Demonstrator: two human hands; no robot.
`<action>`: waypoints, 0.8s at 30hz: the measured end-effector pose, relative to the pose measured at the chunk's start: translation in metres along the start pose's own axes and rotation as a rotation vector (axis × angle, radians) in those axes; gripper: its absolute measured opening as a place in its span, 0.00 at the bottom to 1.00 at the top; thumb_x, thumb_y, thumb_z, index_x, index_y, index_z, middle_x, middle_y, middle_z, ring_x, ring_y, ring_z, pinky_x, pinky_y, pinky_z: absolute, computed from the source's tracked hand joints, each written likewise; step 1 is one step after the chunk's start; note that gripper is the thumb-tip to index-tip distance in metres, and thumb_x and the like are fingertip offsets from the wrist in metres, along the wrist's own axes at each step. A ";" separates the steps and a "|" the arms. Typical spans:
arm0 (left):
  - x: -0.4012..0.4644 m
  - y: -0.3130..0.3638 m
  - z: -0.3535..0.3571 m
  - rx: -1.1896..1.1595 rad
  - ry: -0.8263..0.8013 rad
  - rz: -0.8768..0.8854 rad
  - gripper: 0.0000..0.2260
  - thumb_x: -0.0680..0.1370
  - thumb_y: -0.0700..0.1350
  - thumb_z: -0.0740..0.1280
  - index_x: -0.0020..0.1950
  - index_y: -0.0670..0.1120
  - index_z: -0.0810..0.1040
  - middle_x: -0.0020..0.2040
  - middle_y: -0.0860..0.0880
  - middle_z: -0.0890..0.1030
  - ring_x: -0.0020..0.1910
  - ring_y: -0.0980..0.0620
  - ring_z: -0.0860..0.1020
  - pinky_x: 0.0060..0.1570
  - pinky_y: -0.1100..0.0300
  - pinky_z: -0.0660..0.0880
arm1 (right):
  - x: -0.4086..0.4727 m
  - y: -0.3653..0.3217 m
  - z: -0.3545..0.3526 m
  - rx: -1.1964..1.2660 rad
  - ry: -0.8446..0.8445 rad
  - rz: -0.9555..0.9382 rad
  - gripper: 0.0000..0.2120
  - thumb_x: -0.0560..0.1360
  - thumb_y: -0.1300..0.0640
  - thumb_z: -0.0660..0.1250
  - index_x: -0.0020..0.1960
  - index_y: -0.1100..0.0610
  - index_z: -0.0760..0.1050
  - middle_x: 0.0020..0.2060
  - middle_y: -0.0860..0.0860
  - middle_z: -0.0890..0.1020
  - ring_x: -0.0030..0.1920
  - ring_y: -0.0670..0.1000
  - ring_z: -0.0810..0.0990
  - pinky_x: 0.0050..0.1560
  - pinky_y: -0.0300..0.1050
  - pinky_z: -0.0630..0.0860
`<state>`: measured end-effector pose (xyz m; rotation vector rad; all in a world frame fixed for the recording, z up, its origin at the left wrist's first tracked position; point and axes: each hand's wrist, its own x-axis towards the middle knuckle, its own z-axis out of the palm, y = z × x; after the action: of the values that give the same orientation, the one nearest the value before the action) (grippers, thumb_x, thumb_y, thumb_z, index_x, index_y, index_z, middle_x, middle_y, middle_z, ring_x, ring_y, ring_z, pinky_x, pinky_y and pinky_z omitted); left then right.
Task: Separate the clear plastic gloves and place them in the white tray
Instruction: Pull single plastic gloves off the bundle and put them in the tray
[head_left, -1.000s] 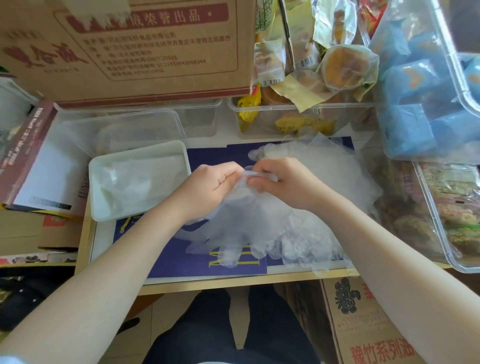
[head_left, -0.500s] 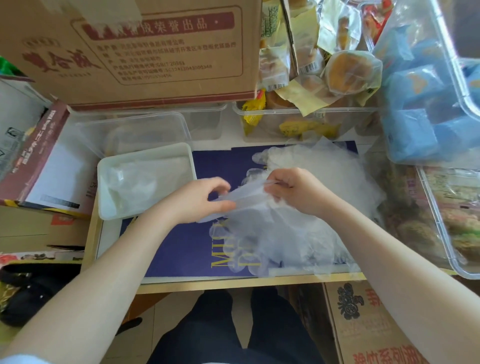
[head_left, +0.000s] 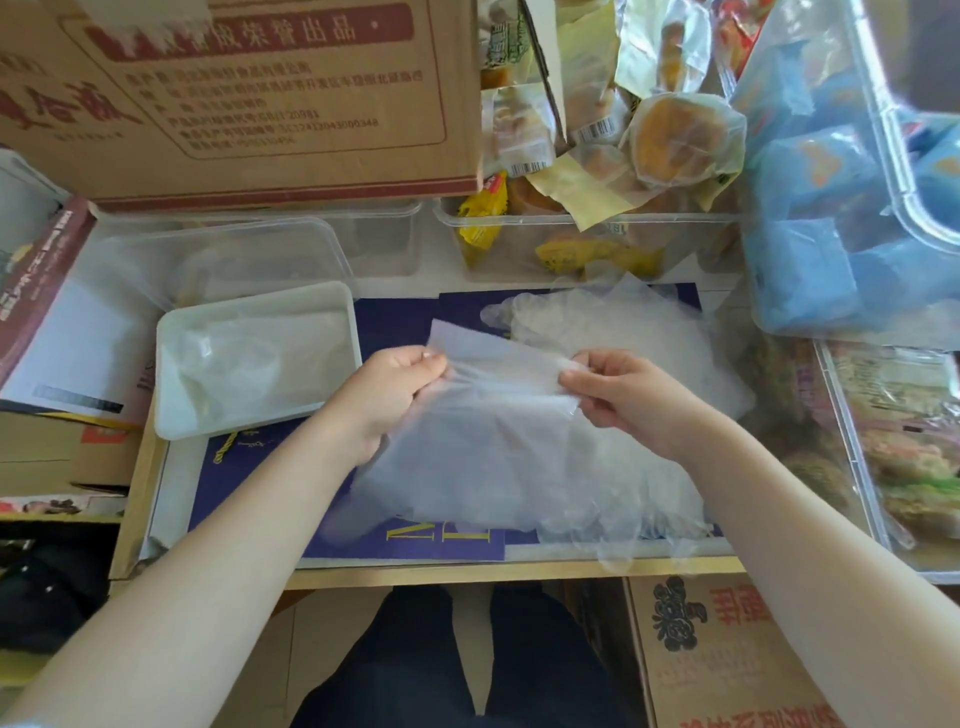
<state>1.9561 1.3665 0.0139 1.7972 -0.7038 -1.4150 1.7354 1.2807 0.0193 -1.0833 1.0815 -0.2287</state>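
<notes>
Head view. A single clear plastic glove (head_left: 493, 415) is held stretched between both hands above the desk. Its cuff edge is pinched at one corner by the left hand (head_left: 387, 389) and at the other by the right hand (head_left: 618, 395); thumb and fingers of each hand are closed tight on the thin film. The cuff runs roughly level from left to right between the two pinches. The glove's long axis hangs from that edge toward the person, and its finger end droops over the near part of the desk.

The remaining gloves (head_left: 623, 338) are seen as a loose translucent heap under and behind the held one, mostly to the right and touching the right wrist. Whether the held glove is fully free of the heap cannot be told; the films overlap and blur together.

The white tray (head_left: 171, 374) lies to the left, just beside the left hand and well apart from the right. Some clear film is already visible inside it.

Judgement: the left hand is the nearer carrier, so a leftward sweep is called for. The hanging finger end trails lowest, so it is likely to drag on the tray's near right rim or pull the heap along unless lifted first.

Head view, surroundings: a cardboard box (head_left: 249, 93) and clear tubs of wrapped snacks (head_left: 597, 156) stand at the far side.
</notes>
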 end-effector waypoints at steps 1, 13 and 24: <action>0.007 -0.009 0.001 0.179 0.058 -0.017 0.12 0.81 0.44 0.59 0.41 0.41 0.76 0.40 0.38 0.75 0.40 0.46 0.72 0.39 0.56 0.67 | 0.006 0.009 -0.003 -0.146 0.106 0.005 0.03 0.76 0.60 0.66 0.43 0.58 0.75 0.32 0.51 0.75 0.30 0.48 0.70 0.29 0.35 0.67; 0.015 -0.042 0.012 0.630 0.192 0.225 0.10 0.81 0.47 0.59 0.43 0.43 0.73 0.37 0.42 0.77 0.35 0.45 0.73 0.32 0.60 0.64 | 0.031 0.087 -0.020 -1.269 0.552 -0.212 0.18 0.78 0.50 0.58 0.63 0.60 0.70 0.61 0.57 0.72 0.56 0.58 0.70 0.52 0.50 0.67; -0.009 -0.016 0.031 0.457 0.043 0.452 0.09 0.79 0.45 0.62 0.48 0.42 0.80 0.38 0.52 0.76 0.36 0.59 0.72 0.37 0.72 0.67 | 0.023 0.057 -0.025 -0.921 0.753 -0.702 0.07 0.74 0.58 0.67 0.40 0.61 0.79 0.38 0.56 0.78 0.37 0.57 0.73 0.35 0.45 0.66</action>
<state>1.9237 1.3765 0.0021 1.8308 -1.3966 -0.9590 1.7082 1.2798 -0.0418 -2.3191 1.4738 -0.7899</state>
